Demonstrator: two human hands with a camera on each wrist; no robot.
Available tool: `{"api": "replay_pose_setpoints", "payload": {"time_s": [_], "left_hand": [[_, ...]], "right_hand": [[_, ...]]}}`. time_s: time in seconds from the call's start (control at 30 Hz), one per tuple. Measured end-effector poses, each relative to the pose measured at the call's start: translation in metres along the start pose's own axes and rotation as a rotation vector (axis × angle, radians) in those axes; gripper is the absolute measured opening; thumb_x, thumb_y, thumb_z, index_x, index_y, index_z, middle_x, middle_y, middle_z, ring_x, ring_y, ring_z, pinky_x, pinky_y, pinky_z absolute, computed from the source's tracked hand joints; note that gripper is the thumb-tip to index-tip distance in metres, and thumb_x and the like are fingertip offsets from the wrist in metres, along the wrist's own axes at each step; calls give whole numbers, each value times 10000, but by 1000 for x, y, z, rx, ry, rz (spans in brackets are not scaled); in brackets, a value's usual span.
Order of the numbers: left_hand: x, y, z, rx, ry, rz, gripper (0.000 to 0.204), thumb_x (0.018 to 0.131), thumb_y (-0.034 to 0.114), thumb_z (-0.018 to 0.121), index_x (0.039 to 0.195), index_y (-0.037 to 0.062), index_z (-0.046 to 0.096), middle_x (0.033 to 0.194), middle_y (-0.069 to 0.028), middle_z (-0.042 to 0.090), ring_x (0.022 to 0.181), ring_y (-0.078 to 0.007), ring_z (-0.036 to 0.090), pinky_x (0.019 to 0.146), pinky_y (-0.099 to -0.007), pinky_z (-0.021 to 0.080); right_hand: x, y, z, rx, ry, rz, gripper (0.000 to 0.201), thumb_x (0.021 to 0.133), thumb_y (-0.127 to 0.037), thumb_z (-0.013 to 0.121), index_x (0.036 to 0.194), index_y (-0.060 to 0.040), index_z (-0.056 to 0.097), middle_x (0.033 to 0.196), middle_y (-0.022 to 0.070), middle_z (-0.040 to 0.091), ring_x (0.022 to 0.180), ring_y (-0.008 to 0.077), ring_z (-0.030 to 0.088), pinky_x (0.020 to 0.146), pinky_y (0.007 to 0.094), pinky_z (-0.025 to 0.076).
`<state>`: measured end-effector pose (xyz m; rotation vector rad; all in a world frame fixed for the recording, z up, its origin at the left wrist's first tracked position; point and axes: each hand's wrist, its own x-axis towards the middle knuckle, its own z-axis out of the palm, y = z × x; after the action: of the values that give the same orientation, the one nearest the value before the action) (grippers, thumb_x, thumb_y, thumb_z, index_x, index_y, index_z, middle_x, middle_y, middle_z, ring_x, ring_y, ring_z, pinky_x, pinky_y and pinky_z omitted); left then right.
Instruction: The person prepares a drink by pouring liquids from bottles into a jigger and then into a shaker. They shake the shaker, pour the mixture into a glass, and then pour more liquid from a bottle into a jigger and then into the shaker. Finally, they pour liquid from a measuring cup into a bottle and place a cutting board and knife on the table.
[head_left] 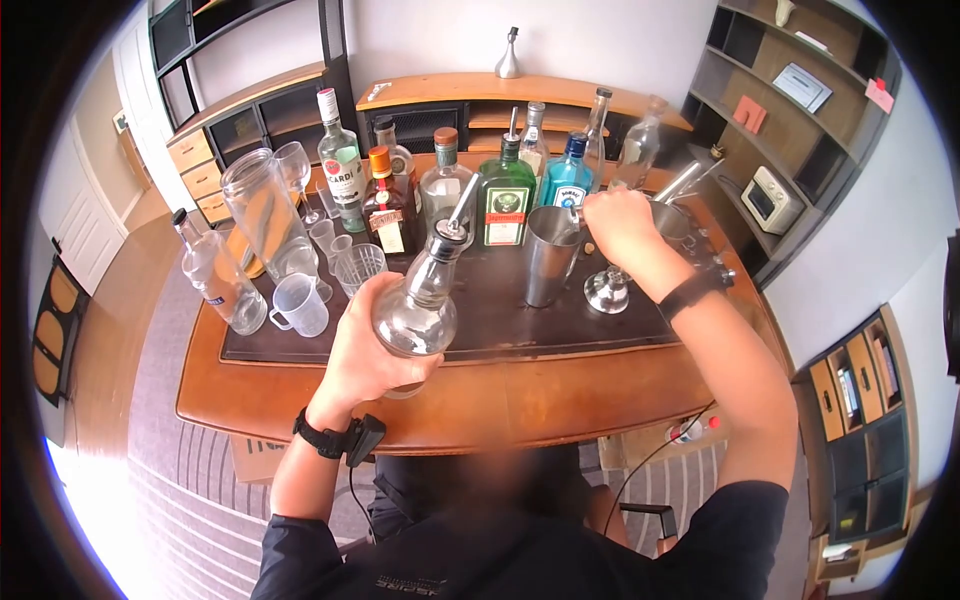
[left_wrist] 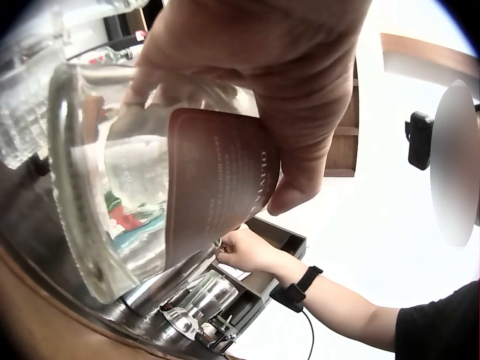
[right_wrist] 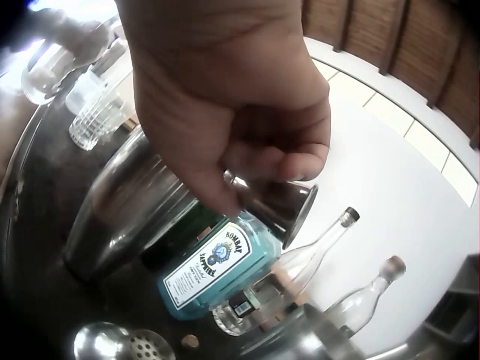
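My left hand (head_left: pixel 355 350) grips a clear glass bottle (head_left: pixel 415 315) round its body, and a metal pour spout (head_left: pixel 463 205) sticks up from its neck. In the left wrist view the bottle's dark label (left_wrist: pixel 217 180) shows beside the thumb. With curled fingers, my right hand (head_left: pixel 622 228) pinches a small metal jigger (right_wrist: pixel 289 208) above the tall steel shaker tin (head_left: pixel 550 262). The jigger's flared end juts out past the fingers in the right wrist view; the rest is hidden behind them. A blue gin bottle (right_wrist: pixel 217 262) stands just behind the tin.
Several bottles line the table's back, among them a green one (head_left: pixel 507 200) and a rum bottle (head_left: pixel 342 170). Left are a plastic measuring cup (head_left: pixel 300 305), a tall glass jar (head_left: pixel 270 220) and a cut-glass tumbler (head_left: pixel 361 268). A perforated metal strainer (right_wrist: pixel 144 346) lies near the tin.
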<state>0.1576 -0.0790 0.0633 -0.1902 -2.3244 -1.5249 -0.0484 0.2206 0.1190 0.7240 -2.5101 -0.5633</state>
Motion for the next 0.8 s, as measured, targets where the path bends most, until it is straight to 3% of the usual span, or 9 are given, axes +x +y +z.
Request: {"api": "replay_pose_setpoints", "payload": {"time_s": [0.23, 0.33, 0.43, 0.53, 0.57, 0.63, 0.73, 0.77, 0.8], "left_hand": [[0, -2, 0, -38, 29, -16, 896, 585, 234, 903, 1340, -8, 487, 1163, -117, 643, 1099, -203, 623, 992, -357, 495], [0, -4, 0, -54, 31, -6, 904, 589, 237, 901, 1345, -17, 476, 1167, -117, 641, 1097, -202, 624, 992, -356, 496], [1, -6, -4, -63, 29, -3, 911, 591, 241, 903, 1347, -28, 469, 1187, -120, 633, 1107, -202, 620, 1001, -358, 492], [2, -10, -7, -96, 56, -14, 922, 592, 248, 907, 1350, -35, 464, 1207, -125, 625, 1134, -203, 608, 1017, -360, 481], [3, -11, -8, -109, 69, -14, 930, 592, 252, 910, 1354, -36, 461, 1210, -127, 623, 1144, -205, 605, 1023, -362, 477], [5, -7, -11, -158, 64, -39, 995, 594, 262, 934, 1390, -46, 423, 1237, -133, 610, 1184, -214, 585, 1053, -368, 457], [5, -16, -10, -242, 98, -53, 1049, 599, 249, 950, 1424, -59, 379, 1272, -140, 587, 1202, -216, 573, 1068, -370, 449], [5, -16, -10, -270, 90, -54, 1082, 604, 234, 960, 1443, -71, 349, 1300, -148, 569, 1215, -217, 562, 1078, -368, 443], [5, -17, -9, -280, 99, -57, 1085, 604, 232, 960, 1446, -72, 346, 1302, -148, 568, 1217, -218, 562, 1077, -368, 444]], "right_hand": [[0, -15, -2, -270, 269, -126, 68, 775, -143, 699, 789, -80, 723, 774, 29, 702, 807, 217, 661, 673, 347, 572], [3, -8, -16, -187, 369, -87, 91, 774, -167, 712, 814, -85, 705, 794, 33, 693, 783, 234, 642, 676, 350, 571], [-2, -8, -41, 192, 574, 56, 130, 808, -203, 712, 841, -78, 698, 803, 70, 688, 790, 290, 660, 675, 381, 562], [-15, -28, -70, 725, 498, 204, 179, 861, -210, 729, 938, -54, 689, 739, 70, 636, 702, 223, 636, 598, 359, 511], [-22, -39, -80, 879, 440, 178, 197, 903, -225, 717, 943, -35, 684, 677, 66, 622, 581, 193, 604, 567, 350, 480], [-33, -63, -73, 1294, 170, 170, 192, 923, -225, 717, 955, -40, 681, 683, 39, 675, 601, 96, 612, 562, 302, 474], [-37, -96, -37, 1210, -169, 78, 248, 924, -266, 707, 998, -30, 690, 741, 57, 712, 644, 151, 667, 599, 316, 508], [-38, -111, -14, 1296, -164, 79, 249, 914, -258, 720, 992, -25, 689, 769, 58, 725, 653, 155, 668, 615, 317, 517], [-40, -122, -1, 1402, -229, 117, 272, 903, -285, 701, 958, -19, 689, 815, 138, 733, 763, 289, 715, 719, 400, 546]]}}
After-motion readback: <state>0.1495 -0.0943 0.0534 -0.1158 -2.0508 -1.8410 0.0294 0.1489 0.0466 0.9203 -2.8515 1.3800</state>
